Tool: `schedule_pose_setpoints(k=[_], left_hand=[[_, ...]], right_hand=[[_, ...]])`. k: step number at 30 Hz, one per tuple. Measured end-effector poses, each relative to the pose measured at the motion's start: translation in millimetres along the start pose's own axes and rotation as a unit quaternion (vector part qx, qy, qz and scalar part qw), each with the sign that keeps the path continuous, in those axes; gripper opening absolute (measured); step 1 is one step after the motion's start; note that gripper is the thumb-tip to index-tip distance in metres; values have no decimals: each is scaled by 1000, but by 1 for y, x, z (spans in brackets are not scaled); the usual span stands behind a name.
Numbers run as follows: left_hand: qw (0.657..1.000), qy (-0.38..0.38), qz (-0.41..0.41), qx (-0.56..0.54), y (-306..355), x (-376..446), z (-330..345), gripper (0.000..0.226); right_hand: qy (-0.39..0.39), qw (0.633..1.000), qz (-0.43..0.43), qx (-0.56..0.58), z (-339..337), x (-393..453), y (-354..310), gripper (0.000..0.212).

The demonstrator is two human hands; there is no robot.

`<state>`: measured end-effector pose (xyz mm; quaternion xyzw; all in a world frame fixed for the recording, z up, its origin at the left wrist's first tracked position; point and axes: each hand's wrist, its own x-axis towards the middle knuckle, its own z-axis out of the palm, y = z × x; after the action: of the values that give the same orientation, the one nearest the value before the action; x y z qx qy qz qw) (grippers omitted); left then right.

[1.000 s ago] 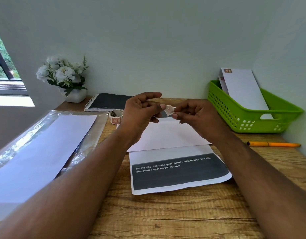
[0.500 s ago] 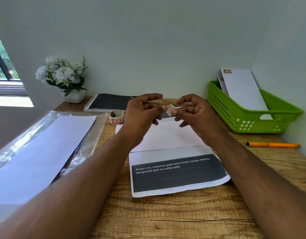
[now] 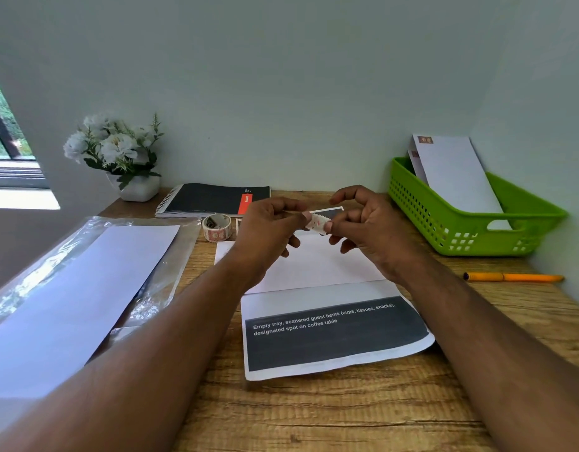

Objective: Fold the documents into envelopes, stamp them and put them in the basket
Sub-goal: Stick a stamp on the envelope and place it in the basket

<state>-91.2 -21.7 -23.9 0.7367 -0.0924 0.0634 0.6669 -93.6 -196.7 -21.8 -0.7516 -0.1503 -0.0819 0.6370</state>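
Documents first: nearest to the person lies a printed sheet (image 3: 333, 334) with a dark band of text, flat on the wooden tabletop (image 3: 314, 415), and a white envelope (image 3: 314, 265) rests over its far edge, face up, which I take to be waiting for its stamp. To the left, a long white sheet (image 3: 76, 298) sits on a clear plastic sleeve (image 3: 171, 256), likely the supply of blanks kept within reach. Above the envelope both forearms meet: the left hand (image 3: 268, 226) and the right hand (image 3: 369, 226) each pinch one small stamp (image 3: 318, 221) between fingertips and thumb, held up in the air, apparently to peel or ready it before pressing it down. Just beyond the left hand stands the stamp roll (image 3: 217, 227), close enough to tear from. An orange pen (image 3: 513, 276) lies off to the right. Further back sit a black spiral notebook (image 3: 213, 200) and a pot of white flowers (image 3: 115, 151). At the far right the green basket (image 3: 470, 236) already holds stamped envelopes (image 3: 454, 177) leaning against the wall, so some of the work looks finished
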Motion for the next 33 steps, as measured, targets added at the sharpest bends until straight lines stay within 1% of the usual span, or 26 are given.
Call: schedule_pose_setpoints(k=[4, 9, 12, 14, 16, 18, 19, 21, 22, 24, 26, 28, 31, 33], left_hand=[[1000, -5, 0, 9, 1, 0, 0, 7], [1000, 13, -12, 19, 2, 1, -2, 18], [1000, 9, -14, 23, 2, 2, -3, 22], [999, -10, -1, 32, 3, 2, -3, 24], [998, -47, 15, 45, 3, 1, -3, 35], [994, -65, 38, 74, 1, 0, 0, 46], [993, -60, 54, 83, 0, 0, 1, 45], [994, -27, 80, 75, -2, 1, 2, 31], [994, -9, 85, 67, -3, 1, 1, 22], [995, 9, 81, 62, -5, 2, 0, 13], [995, 5, 79, 67, -7, 3, 0, 9], [992, -6, 90, 85, -7, 5, -1, 4], [978, -27, 131, 161, -6, 6, -2, 2], [971, -43, 141, 191, -5, 5, -1, 2]], right_hand=[[4, 1000, 4, -19, 0, 0, 0, 34], [2, 1000, 7, -18, -1, 1, 1, 33], [5, 1000, 9, -16, -1, 1, 3, 32], [10, 1000, 7, -18, -1, 2, 4, 31], [17, 1000, 0, -18, -1, 2, 4, 29], [20, 1000, -3, -17, -1, 1, 3, 32], [19, 1000, -2, -18, -1, 1, 3, 34], [15, 1000, 3, -25, -1, 0, 4, 32], [10, 999, 5, -32, 0, 0, 5, 31], [0, 999, 11, -39, 1, 1, 6, 29], [-10, 999, 20, -48, 0, 0, 6, 30], [-17, 997, 29, -75, -1, 0, 6, 26], [-9, 994, 30, -109, -3, 0, 7, 17], [-11, 993, 15, -120, -3, 0, 7, 15]])
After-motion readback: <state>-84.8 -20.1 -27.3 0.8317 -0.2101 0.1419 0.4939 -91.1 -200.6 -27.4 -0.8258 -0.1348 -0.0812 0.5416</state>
